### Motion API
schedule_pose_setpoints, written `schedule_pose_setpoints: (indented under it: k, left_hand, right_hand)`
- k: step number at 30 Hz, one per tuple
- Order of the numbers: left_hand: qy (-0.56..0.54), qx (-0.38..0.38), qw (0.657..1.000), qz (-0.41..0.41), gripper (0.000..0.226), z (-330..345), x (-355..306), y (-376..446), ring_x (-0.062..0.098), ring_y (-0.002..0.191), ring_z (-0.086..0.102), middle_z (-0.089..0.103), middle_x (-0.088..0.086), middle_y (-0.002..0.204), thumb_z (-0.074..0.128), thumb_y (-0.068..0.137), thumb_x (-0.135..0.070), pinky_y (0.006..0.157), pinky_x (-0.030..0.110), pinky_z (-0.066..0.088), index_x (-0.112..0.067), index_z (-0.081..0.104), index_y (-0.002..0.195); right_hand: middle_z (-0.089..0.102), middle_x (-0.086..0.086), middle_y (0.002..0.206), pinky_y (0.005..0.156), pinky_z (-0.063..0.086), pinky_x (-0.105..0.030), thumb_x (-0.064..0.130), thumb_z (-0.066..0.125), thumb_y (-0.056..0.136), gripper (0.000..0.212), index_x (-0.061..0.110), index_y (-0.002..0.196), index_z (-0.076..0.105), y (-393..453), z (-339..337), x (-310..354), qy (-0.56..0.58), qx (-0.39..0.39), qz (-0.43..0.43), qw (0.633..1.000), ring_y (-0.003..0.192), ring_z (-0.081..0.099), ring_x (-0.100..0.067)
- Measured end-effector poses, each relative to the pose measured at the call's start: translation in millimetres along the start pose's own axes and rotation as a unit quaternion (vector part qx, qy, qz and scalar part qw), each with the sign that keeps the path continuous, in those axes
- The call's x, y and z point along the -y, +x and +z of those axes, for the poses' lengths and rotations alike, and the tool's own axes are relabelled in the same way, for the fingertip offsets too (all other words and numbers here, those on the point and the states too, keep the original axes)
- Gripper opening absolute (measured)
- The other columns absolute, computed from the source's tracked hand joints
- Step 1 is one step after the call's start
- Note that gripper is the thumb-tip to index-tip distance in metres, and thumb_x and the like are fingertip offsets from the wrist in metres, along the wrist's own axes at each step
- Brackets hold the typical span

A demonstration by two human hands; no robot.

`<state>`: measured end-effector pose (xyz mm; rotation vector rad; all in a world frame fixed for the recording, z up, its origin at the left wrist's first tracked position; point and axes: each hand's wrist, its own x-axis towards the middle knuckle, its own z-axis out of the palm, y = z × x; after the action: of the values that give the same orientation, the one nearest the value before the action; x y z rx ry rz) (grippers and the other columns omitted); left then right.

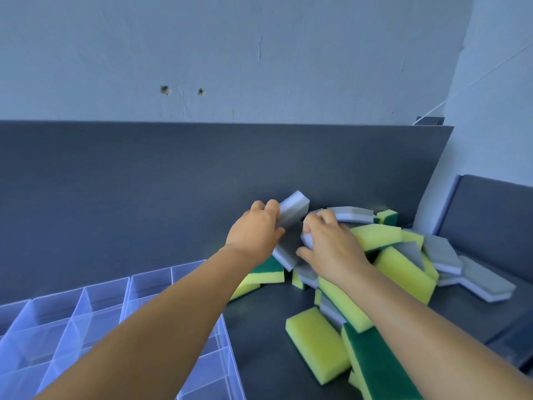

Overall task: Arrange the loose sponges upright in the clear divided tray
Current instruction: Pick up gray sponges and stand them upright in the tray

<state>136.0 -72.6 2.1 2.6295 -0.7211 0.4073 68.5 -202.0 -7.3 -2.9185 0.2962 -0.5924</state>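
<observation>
Fingers (272,207) around grey sponge (294,210)

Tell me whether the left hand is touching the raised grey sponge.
Touching. The head view shows the left hand with its fingers curled round the lower end of the grey sponge, lifted above the pile.

On the dark counter (173,203), the left hand (255,229) holds a grey sponge (292,209) tilted above the sponge pile (383,272). The right hand (328,243) curls over another grey sponge (307,239), seemingly gripping it. The clear divided tray (95,319) stands lower left.
</observation>
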Motion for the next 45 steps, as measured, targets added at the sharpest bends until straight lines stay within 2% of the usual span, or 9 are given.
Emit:
schedule_pose_setpoints:
  k: [5, 10, 15, 18, 24, 28, 31, 34, 45]
  left_hand:
    - [-0.038, -0.030, 0.998, -0.028, 0.022, -9, 7, -10, 0.026, 0.077, 0.045, 0.048, 0.009, 0.113, 0.046, 0.095, -0.017, 0.065, 0.034, 0.037, -0.011, 0.039, 0.115]
    - [-0.039, -0.073, 0.996, -0.016, 0.040, -33, 27, -30, 0.025, 0.092, 0.048, 0.042, 0.005, 0.127, 0.044, 0.094, -0.017, 0.074, 0.035, 0.044, -0.016, 0.035, 0.133]
    - [-0.039, -0.108, 0.993, -0.030, 0.037, -64, 56, -66, 0.025, 0.072, 0.045, 0.038, 0.004, 0.115, 0.044, 0.092, -0.015, 0.063, 0.032, 0.043, -0.020, 0.039, 0.128]
    - [-0.034, -0.126, 0.991, -0.043, 0.036, -85, 80, -93, 0.019, 0.059, 0.042, 0.032, 0.001, 0.110, 0.041, 0.094, -0.014, 0.060, 0.032, 0.043, -0.020, 0.038, 0.129]
    - [-0.021, -0.135, 0.986, -0.093, 0.037, -138, 148, -159, 0.019, 0.063, 0.047, 0.035, 0.000, 0.110, 0.048, 0.090, -0.011, 0.058, 0.034, 0.047, -0.022, 0.039, 0.125]
    - [-0.009, -0.142, 0.982, -0.127, 0.030, -170, 194, -209, 0.025, 0.077, 0.050, 0.043, 0.001, 0.108, 0.054, 0.086, -0.010, 0.066, 0.037, 0.049, -0.018, 0.040, 0.111]
    - [0.007, -0.144, 0.979, -0.145, 0.028, -194, 227, -244, 0.028, 0.081, 0.051, 0.045, 0.003, 0.104, 0.053, 0.085, -0.012, 0.069, 0.035, 0.045, -0.018, 0.042, 0.110]
    - [0.022, -0.143, 0.976, -0.165, 0.030, -215, 256, -277, 0.030, 0.079, 0.053, 0.043, 0.003, 0.102, 0.053, 0.085, -0.012, 0.064, 0.033, 0.044, -0.018, 0.043, 0.113]
    - [0.007, -0.107, 0.976, -0.189, 0.027, -279, 348, -374, 0.023, 0.084, 0.052, 0.050, -0.001, 0.106, 0.058, 0.088, -0.017, 0.070, 0.032, 0.045, -0.021, 0.043, 0.110]
  right_hand:
    - [0.041, -0.009, 0.117, 0.066, 0.032, -0.032, 0.013, 0.050, 0.090, 0.013, 0.011, 0.101, 0.043, 4, -3, 2, -0.001, -0.056, 0.010, 0.998, 0.089, 0.052, -0.033]
    - [0.034, -0.001, 0.114, 0.067, 0.033, -0.028, 0.013, 0.048, 0.087, 0.041, 0.028, 0.125, 0.045, 2, -18, 16, 0.123, -0.109, -0.030, 0.986, 0.078, 0.045, -0.024]
    - [0.038, 0.005, 0.112, 0.077, 0.048, -0.035, 0.013, 0.046, 0.090, 0.024, 0.025, 0.097, 0.065, -3, -14, 62, 0.270, -0.105, -0.100, 0.952, 0.074, 0.055, -0.021]
    - [0.039, 0.007, 0.116, 0.075, 0.037, -0.017, 0.013, 0.054, 0.089, 0.018, 0.025, 0.096, 0.065, -10, -15, 96, 0.322, -0.067, -0.111, 0.938, 0.086, 0.051, -0.009]
    - [0.031, 0.013, 0.121, 0.059, 0.041, -0.010, -0.002, 0.052, 0.080, 0.044, 0.031, 0.110, 0.053, -40, -12, 176, 0.319, 0.029, -0.153, 0.935, 0.084, 0.053, -0.013]
    - [0.038, 0.013, 0.118, 0.064, 0.046, -0.024, 0.009, 0.057, 0.083, 0.035, 0.030, 0.111, 0.055, -64, -9, 237, 0.287, 0.000, -0.186, 0.940, 0.074, 0.053, -0.012]
    - [0.048, 0.009, 0.115, 0.076, 0.045, -0.032, 0.023, 0.059, 0.086, 0.026, 0.029, 0.111, 0.057, -82, -5, 280, 0.262, -0.014, -0.206, 0.943, 0.092, 0.052, -0.019]
    - [0.056, 0.007, 0.112, 0.080, 0.040, -0.032, 0.028, 0.058, 0.088, 0.023, 0.026, 0.111, 0.060, -99, -1, 319, 0.247, -0.022, -0.220, 0.943, 0.105, 0.046, -0.023]
    - [0.055, 0.004, 0.109, 0.076, 0.037, -0.027, 0.023, 0.056, 0.091, 0.028, 0.026, 0.118, 0.058, -146, 7, 429, 0.310, -0.014, -0.231, 0.922, 0.093, 0.051, -0.017]
